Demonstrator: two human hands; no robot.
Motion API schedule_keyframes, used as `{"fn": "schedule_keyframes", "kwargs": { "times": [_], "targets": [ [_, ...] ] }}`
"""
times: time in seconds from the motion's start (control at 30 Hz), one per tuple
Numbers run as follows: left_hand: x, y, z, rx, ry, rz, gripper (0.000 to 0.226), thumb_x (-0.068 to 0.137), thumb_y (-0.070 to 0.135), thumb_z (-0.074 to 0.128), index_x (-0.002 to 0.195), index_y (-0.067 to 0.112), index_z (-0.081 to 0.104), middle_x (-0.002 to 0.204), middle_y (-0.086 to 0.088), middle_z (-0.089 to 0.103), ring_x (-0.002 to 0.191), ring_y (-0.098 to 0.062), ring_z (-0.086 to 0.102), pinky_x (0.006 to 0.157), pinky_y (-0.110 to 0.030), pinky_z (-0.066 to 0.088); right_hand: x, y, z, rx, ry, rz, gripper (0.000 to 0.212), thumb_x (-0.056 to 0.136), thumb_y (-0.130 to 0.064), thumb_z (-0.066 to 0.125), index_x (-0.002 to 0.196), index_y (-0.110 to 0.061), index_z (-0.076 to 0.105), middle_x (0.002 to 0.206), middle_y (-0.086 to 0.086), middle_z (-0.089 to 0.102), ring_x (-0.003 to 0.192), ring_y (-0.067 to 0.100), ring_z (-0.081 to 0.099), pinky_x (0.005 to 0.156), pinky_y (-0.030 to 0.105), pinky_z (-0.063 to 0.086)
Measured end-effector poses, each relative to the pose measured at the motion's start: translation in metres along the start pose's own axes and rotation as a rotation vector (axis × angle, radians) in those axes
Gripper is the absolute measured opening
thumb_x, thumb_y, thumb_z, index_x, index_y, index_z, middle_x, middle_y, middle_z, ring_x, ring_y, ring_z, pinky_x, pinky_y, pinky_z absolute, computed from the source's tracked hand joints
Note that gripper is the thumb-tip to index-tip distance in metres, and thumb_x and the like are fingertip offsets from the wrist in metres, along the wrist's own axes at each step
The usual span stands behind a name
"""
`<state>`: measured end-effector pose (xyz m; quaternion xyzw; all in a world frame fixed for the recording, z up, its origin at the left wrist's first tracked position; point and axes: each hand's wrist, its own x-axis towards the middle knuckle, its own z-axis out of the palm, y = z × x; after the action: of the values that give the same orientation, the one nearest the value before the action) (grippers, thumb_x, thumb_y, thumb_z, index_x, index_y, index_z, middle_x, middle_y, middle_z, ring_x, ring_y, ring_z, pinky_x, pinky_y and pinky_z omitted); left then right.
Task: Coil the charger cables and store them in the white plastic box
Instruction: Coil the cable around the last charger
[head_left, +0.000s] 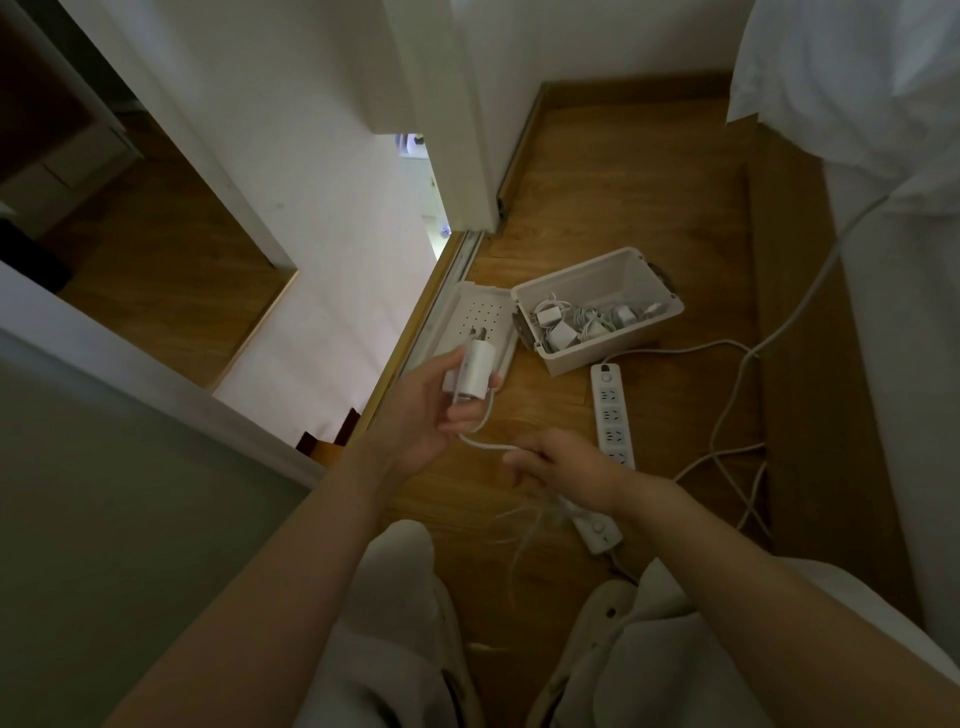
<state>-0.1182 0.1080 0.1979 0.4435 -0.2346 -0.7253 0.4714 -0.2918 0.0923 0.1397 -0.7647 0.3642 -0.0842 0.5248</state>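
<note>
Charger (477, 370), left hand (415, 422) grip; cable (484, 445), right hand (565, 462)

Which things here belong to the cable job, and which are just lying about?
Job: charger in left hand; its cable in right hand; white plastic box; stored chargers inside; box lid.
Lying about: far power strip; near power strip; their cords; white bedding.

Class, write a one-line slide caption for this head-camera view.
Left hand holds a white charger plug, right hand grips its cable, near the open white box holding chargers.
</note>
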Motion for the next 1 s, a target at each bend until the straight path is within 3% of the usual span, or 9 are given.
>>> {"fn": "schedule_keyframes", "kwargs": {
  "times": [0.1, 0.2, 0.33, 0.5, 0.57, 0.63, 0.83, 1.0],
  "targets": [
    [-0.01, 0.009, -0.008, 0.295, -0.115, -0.063, 0.043, 0.076, 0.031, 0.063, 0.111, 0.011, 0.05, 0.078, -0.002, 0.063, 0.046, -0.006, 0.038, 0.039, -0.014, 0.026, 0.0, 0.011, -0.011, -0.107, 0.024, 0.013, 0.028, 0.094, -0.038, 0.048, 0.07, -0.026, 0.057, 0.064, -0.008, 0.051, 0.057, 0.009, 0.046, 0.059, 0.023, 0.038],
    [-0.015, 0.006, -0.009, 0.705, -0.111, -0.147, 0.038, 0.073, 0.034, 0.061, 0.106, 0.016, 0.058, 0.079, -0.003, 0.056, 0.06, -0.013, 0.039, 0.046, -0.018, 0.027, 0.002, 0.009, -0.019, -0.357, 0.057, 0.005, 0.028, 0.092, -0.042, 0.046, 0.085, -0.021, 0.062, 0.074, -0.008, 0.057, 0.066, 0.008, 0.053, 0.065, 0.023, 0.04],
    [-0.015, 0.006, -0.005, 0.907, -0.164, -0.192, 0.053, 0.062, 0.047, 0.064, 0.105, 0.017, 0.062, 0.085, -0.006, 0.05, 0.068, -0.018, 0.041, 0.052, -0.021, 0.028, 0.002, 0.003, -0.024, -0.685, 0.186, -0.068, 0.03, 0.095, -0.041, 0.041, 0.101, -0.019, 0.06, 0.097, -0.005, 0.057, 0.091, 0.01, 0.05, 0.08, 0.025, 0.039],
    [-0.019, 0.012, -0.013, 1.128, -0.132, -0.233, 0.039, 0.072, 0.038, 0.057, 0.105, 0.017, 0.062, 0.093, -0.004, 0.053, 0.079, -0.018, 0.046, 0.06, -0.019, 0.037, 0.004, 0.01, -0.032, -0.814, 0.257, 0.0, 0.023, 0.097, -0.034, 0.041, 0.104, -0.022, 0.06, 0.105, -0.005, 0.062, 0.106, 0.013, 0.047, 0.093, 0.028, 0.035],
    [-0.017, 0.009, -0.02, 1.205, -0.089, -0.236, 0.039, 0.081, 0.033, 0.062, 0.111, 0.009, 0.06, 0.094, -0.005, 0.053, 0.079, -0.018, 0.048, 0.06, -0.018, 0.04, 0.004, 0.011, -0.033, -0.803, 0.247, 0.042, 0.022, 0.097, -0.035, 0.042, 0.102, -0.024, 0.061, 0.101, -0.005, 0.064, 0.106, 0.013, 0.047, 0.094, 0.029, 0.033],
    [-0.013, 0.004, -0.027, 1.294, -0.03, -0.191, 0.025, 0.088, 0.026, 0.063, 0.108, 0.012, 0.058, 0.096, -0.001, 0.054, 0.083, -0.016, 0.052, 0.064, -0.019, 0.045, 0.004, 0.008, -0.029, -0.766, 0.275, 0.028, 0.026, 0.097, -0.038, 0.041, 0.099, -0.023, 0.062, 0.094, -0.004, 0.063, 0.099, 0.013, 0.047, 0.092, 0.029, 0.032],
    [-0.002, -0.009, -0.039, 1.454, 0.188, 0.035, 0.031, 0.085, 0.03, 0.066, 0.107, 0.019, 0.048, 0.103, 0.0, 0.054, 0.093, -0.016, 0.055, 0.079, -0.029, 0.051, -0.001, -0.013, -0.017, -0.55, 0.393, 0.007, 0.027, 0.096, -0.04, 0.044, 0.092, -0.024, 0.065, 0.072, -0.01, 0.053, 0.071, 0.007, 0.045, 0.083, 0.026, 0.037],
    [0.006, -0.017, -0.026, 1.469, 0.356, 0.295, 0.029, 0.088, 0.031, 0.063, 0.105, 0.021, 0.041, 0.105, 0.003, 0.046, 0.091, -0.013, 0.052, 0.066, -0.015, 0.042, -0.006, -0.027, -0.009, -0.293, 0.422, 0.021, 0.023, 0.097, -0.032, 0.045, 0.09, -0.023, 0.065, 0.063, -0.013, 0.053, 0.057, 0.001, 0.047, 0.064, 0.019, 0.036]
  ]
}}
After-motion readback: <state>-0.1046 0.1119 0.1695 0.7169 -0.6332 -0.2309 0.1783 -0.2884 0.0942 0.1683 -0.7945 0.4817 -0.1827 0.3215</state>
